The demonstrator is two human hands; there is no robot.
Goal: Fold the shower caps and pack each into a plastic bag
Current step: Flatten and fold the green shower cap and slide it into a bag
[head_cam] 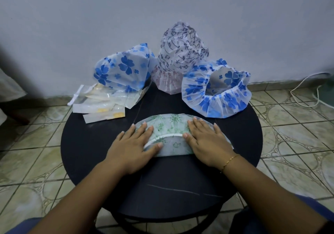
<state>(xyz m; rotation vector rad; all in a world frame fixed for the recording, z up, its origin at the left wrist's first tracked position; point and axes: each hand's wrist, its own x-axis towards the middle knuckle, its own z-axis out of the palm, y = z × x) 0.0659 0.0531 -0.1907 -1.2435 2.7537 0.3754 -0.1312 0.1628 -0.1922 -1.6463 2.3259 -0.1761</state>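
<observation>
Black and round, the table (90, 143) carries everything in view. A green-patterned shower cap (169, 130) is laid flat at the middle of the table, folded into a half-moon with its curved edge toward the far edge and its white elastic band showing across the middle.

Along the far edge three more caps are set. A blue-flowered cap (122, 69) is seen at the far left, puffed up and resting partly on a pile of clear plastic bags (101, 105). That pile is spread at the left edge of the table, some of it overhanging the rim. A cap with dark line print (180, 53) is stood tall at the far middle, on top of a pinkish cap (166, 81). A second blue-flowered cap (216, 91) is set at the far right edge, its gathered opening turned toward the viewer. None of these lies on the green cap, and the space between it and them is bare tabletop.

The left hand (135, 145) is pressed flat on the left end of the folded cap, fingers straight and spread, nothing gripped. The right hand (207, 141) is pressed flat on the right end in the same way, fingers straight and slightly fanned; a thin gold bracelet (228, 162) is worn at its wrist. Both forearms are reached in from the near edge.

A white cable (307, 89) is seen on the tiled floor (289, 125) beyond the right edge.
</observation>
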